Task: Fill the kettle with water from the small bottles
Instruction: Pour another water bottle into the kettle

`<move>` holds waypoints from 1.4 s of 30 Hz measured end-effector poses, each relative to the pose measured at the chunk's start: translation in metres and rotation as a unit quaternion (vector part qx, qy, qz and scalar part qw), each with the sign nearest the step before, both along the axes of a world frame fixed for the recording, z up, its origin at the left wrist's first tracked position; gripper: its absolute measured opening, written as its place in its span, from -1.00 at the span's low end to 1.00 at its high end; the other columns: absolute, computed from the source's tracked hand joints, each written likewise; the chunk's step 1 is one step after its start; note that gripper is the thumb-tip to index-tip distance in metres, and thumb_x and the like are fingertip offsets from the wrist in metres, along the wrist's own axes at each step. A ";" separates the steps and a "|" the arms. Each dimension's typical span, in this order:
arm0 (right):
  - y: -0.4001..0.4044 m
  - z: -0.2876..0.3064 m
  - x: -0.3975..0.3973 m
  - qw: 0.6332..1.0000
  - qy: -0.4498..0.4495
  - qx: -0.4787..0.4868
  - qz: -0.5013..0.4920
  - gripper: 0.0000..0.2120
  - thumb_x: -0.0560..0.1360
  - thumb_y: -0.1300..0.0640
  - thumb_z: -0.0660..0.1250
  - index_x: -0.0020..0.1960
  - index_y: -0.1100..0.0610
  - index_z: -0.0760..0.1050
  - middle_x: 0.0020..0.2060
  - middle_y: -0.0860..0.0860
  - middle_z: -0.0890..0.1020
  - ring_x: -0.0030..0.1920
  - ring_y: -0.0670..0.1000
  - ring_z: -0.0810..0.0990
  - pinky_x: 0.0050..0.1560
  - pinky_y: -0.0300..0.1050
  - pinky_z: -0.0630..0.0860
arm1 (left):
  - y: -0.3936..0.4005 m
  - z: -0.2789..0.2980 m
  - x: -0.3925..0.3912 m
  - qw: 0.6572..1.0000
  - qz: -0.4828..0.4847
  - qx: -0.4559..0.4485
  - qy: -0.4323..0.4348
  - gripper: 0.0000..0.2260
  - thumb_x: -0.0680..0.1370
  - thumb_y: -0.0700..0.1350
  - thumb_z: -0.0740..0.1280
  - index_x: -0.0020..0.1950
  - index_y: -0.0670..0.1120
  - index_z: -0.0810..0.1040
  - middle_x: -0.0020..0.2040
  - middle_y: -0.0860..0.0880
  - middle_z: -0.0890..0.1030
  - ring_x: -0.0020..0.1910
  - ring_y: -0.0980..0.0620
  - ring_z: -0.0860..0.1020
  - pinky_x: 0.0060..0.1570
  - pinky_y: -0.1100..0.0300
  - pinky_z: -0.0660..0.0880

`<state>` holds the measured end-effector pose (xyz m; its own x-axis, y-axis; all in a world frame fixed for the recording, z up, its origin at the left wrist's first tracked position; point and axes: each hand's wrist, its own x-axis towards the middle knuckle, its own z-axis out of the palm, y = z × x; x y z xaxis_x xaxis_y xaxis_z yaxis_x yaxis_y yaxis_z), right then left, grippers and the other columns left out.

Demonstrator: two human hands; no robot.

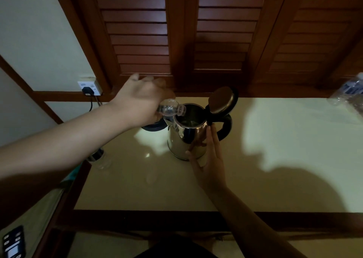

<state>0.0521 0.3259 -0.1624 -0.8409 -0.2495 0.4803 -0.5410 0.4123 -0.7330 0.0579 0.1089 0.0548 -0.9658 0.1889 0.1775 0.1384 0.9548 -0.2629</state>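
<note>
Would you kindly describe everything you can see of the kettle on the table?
The kettle is a shiny metal jug with a black handle on its right side. It stands upright on the pale table, off its black base. Its hinged lid is swung open. The right hand rests straight fingers against its wall; the left hand tips a small clear bottle at its mouth.
</note>
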 end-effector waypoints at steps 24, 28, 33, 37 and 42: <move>0.001 0.000 0.001 1.000 0.008 -0.007 -0.002 -0.08 0.60 0.07 0.53 0.74 0.04 0.01 0.74 -0.03 0.04 0.72 0.05 0.11 0.54 0.19 0.44 | 0.016 -0.002 -0.012 0.993 -0.078 -0.072 0.057 -0.63 0.49 -0.04 0.47 0.28 0.15 0.55 0.18 0.03 0.54 0.19 -0.12 0.50 0.12 -0.08 0.36; 0.003 0.001 0.001 1.000 0.009 -0.005 0.003 -0.08 0.60 0.07 0.52 0.74 0.05 0.01 0.74 -0.04 0.04 0.72 0.03 0.10 0.57 0.16 0.41 | 0.008 0.000 -0.013 0.996 -0.037 0.057 -0.052 -0.63 0.49 0.04 0.45 0.29 0.21 0.53 0.20 0.10 0.53 0.23 -0.04 0.52 0.05 0.03 0.42; 0.004 0.013 0.009 1.000 -0.010 -0.023 -0.009 -0.18 0.60 0.03 0.49 0.72 0.09 0.13 0.72 -0.03 0.12 0.70 -0.02 0.14 0.59 -0.06 0.35 | 0.004 -0.010 0.011 0.871 -0.031 0.491 -0.016 -0.54 0.38 -0.06 0.62 0.24 0.02 0.58 0.06 0.09 0.62 0.03 0.16 0.60 0.03 0.26 0.53; 0.008 0.029 0.024 0.999 0.031 -0.039 0.022 -0.22 0.56 0.06 0.48 0.67 0.19 0.22 0.67 0.10 0.26 0.67 0.04 0.23 0.58 -0.17 0.30 | 0.023 -0.048 0.054 0.775 -0.029 0.630 -0.044 -0.61 0.39 -0.22 0.60 0.14 -0.04 0.55 -0.03 0.12 0.64 0.02 0.13 0.63 0.11 0.22 0.56; 0.017 0.032 0.038 0.989 0.012 -0.045 0.137 -0.16 0.50 0.06 0.52 0.65 0.25 0.21 0.63 0.16 0.34 0.64 0.14 0.33 0.54 0.05 0.41 | 0.048 -0.105 0.087 0.730 0.017 0.671 -0.129 -0.60 0.38 -0.27 0.60 0.16 -0.06 0.62 0.06 0.09 0.68 0.06 0.12 0.65 0.00 0.19 0.63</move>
